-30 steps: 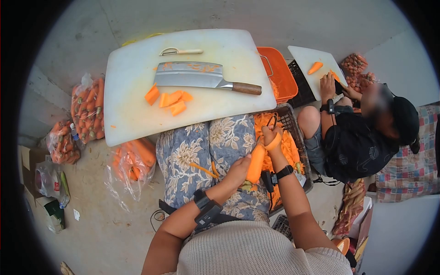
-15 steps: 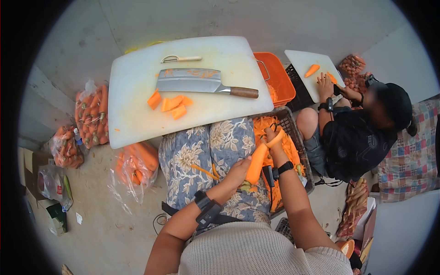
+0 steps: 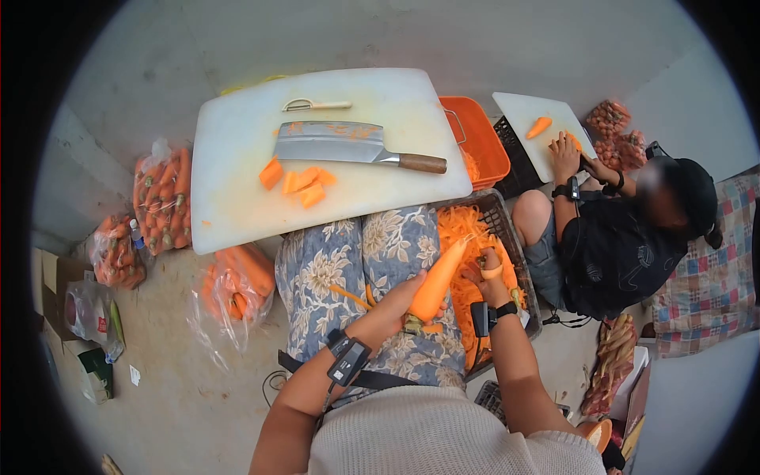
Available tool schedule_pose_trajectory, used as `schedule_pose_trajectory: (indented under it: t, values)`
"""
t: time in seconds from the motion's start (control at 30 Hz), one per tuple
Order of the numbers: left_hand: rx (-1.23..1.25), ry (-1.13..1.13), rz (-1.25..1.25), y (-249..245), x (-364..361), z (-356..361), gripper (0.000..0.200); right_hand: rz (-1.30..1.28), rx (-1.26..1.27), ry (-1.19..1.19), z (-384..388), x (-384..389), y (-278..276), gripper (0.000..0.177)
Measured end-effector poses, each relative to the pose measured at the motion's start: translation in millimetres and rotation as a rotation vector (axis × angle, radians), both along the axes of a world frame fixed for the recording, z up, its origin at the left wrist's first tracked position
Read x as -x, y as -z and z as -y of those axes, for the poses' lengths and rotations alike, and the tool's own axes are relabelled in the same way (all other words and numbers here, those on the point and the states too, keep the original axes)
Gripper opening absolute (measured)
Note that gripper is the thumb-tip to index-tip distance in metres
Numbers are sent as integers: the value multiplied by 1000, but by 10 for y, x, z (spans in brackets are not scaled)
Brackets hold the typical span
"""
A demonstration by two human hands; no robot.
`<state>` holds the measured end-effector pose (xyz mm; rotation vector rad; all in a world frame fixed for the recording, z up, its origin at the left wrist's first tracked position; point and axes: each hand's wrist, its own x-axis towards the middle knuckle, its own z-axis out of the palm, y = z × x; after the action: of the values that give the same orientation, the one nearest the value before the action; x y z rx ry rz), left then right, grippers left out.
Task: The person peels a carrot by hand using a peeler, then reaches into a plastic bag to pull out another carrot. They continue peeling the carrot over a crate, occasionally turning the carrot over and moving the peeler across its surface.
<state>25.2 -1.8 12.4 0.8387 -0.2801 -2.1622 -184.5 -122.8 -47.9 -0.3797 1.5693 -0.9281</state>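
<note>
My left hand point(image 3: 402, 299) grips the thick end of a large peeled carrot point(image 3: 440, 277), its tip pointing up and to the right above my lap. Just right of the carrot, my right hand point(image 3: 492, 286) is closed around a dark peeler point(image 3: 480, 261), mostly hidden by the fingers. An orange strip of peel lies across those fingers. Below both hands, a dark plastic crate point(image 3: 532, 305) holds a heap of carrot peelings point(image 3: 457, 223). The peeler and the carrot are apart.
A white cutting board point(image 3: 229, 174) bears a cleaver point(image 3: 332, 142), another peeler point(image 3: 317, 104) and carrot pieces point(image 3: 305, 184). An orange bin point(image 3: 495, 146) stands behind the crate. Bagged carrots point(image 3: 162, 194) sit at left. A co-worker point(image 3: 625, 237) cuts carrot on a second board point(image 3: 526, 115).
My right hand has drawn back from the carrot's tip, down and to the right. The carrot has tilted and shifted slightly left in my left hand, showing more of its length.
</note>
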Motion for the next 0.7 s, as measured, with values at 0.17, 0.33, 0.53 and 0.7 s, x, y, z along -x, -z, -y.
schedule_pose_trajectory:
  t: [0.17,0.33,0.53,0.7]
  values:
    - [-177,-30,-300,71,-46,39,52,118,179,-116,-342,-60,-82,26]
    - [-115,-27,-195,85,35,9,49,11,482,-119,-718,-626,-741,26]
    - [-87,-257,-9,54,225,-5,44,-635,827,-598,-870,-942,-871,25]
    - [2,-88,248,99,186,58,45,-661,790,-608,-809,-856,-718,27]
